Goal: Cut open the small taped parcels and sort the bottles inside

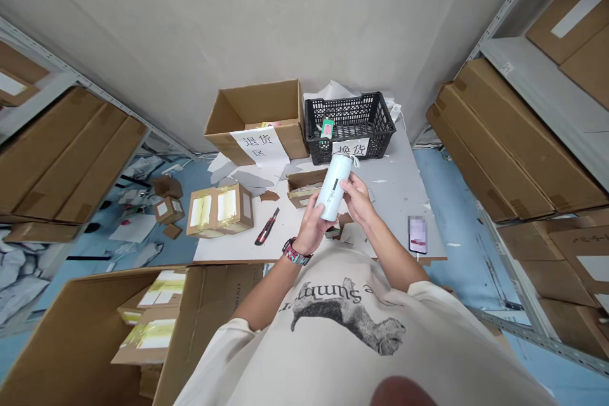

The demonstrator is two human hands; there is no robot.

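Pale blue shows on the bottle (334, 189), which I see held above the bench (402, 187), between the wearer's shirt (342, 330) and the small open box (297, 200). My left hand (310, 228) is closed about its lower end, probably to carry the weight, while my right hand (356, 200) is closed on its side higher up, as if to steady it. The bottle leans, cap end away from me; that seems to turn its printed side up to the head camera and leaves the strap loop (355, 161) outside both grips.

At the back of the bench, the large carton (292, 139) and the black crate (386, 133) stand side by side, open tops up, each with a paper sign facing the wearer, presumably so their contents stay sorted. The cutter (267, 227) lies beside the taped parcel (220, 210), perhaps for easy reach. Near the bench's right edge, the phone (417, 236) lies screen up, likely so it can be read at a glance.
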